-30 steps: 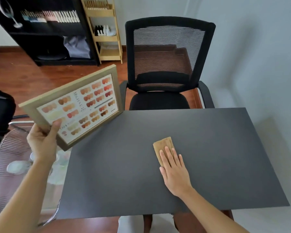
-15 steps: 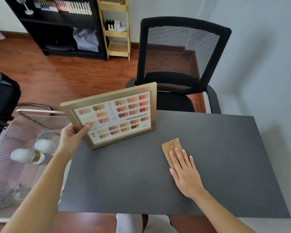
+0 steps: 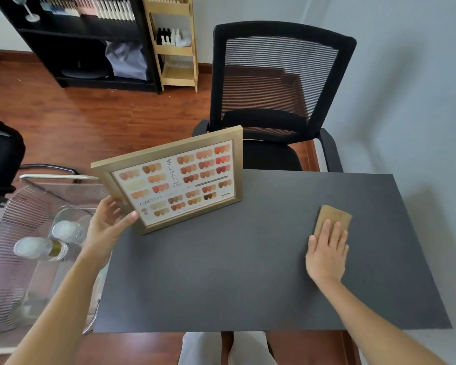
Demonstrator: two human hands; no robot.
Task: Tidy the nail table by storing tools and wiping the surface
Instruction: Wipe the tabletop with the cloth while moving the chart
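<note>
On the right side of the table (image 3: 248,272), your right hand (image 3: 327,256) lies flat and open, pressing down on the cloth (image 3: 333,216). The cloth sticks out past your fingertips, its long side pointing away from you. Your left hand (image 3: 107,225) holds the frame (image 3: 174,177) by its left edge, tilted up, its bottom edge at the tabletop. Most unwiped table probably lies to the left of the cloth. A cart (image 3: 37,206) stands beside the table, and a chair (image 3: 274,96) behind it.

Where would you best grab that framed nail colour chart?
By its gold rim at the lower left corner, coming from the left, as the left hand does on the framed chart. It stands tilted on the table, and the rim keeps fingers off the swatches.
</note>
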